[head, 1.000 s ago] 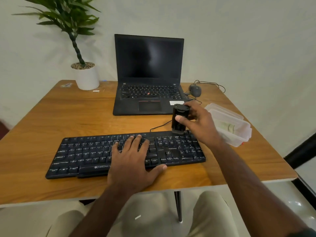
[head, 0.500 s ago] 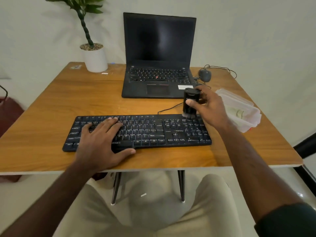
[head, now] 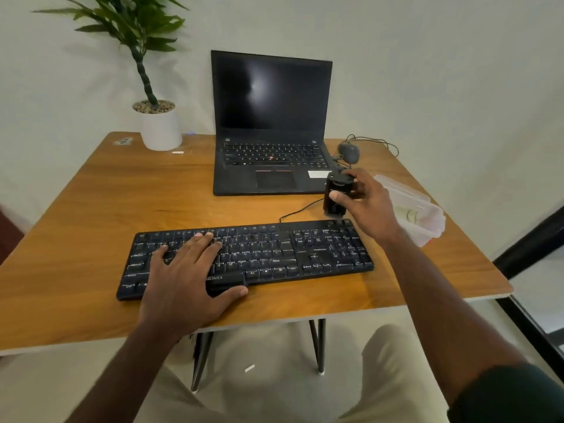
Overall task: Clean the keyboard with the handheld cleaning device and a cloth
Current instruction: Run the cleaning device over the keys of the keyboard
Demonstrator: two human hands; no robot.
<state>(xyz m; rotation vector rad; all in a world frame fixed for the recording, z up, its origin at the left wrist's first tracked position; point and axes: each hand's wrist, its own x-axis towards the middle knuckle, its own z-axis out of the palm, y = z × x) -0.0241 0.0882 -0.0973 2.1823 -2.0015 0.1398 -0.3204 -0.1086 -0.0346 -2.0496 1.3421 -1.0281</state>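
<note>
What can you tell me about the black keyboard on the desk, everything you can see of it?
The keyboard is a full-size black board with dark keys, pale legends and a number pad at its right end. It lies flat near the front edge of the wooden table, its cable running from the back edge. The left hand rests flat on its left half. The right hand holds a black cleaning device over its back right corner.

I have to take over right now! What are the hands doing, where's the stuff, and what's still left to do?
Left hand: flat on the keyboard, left half, steadying it.
Right hand: fingers curled round the black cleaning device, held upright just above the keyboard's far right corner.
Keyboard lies on the table, in front of the laptop.
How much is cleaned: cannot tell.
Left: run the device over the keys, then wipe. No cloth is visible; find one.
</note>
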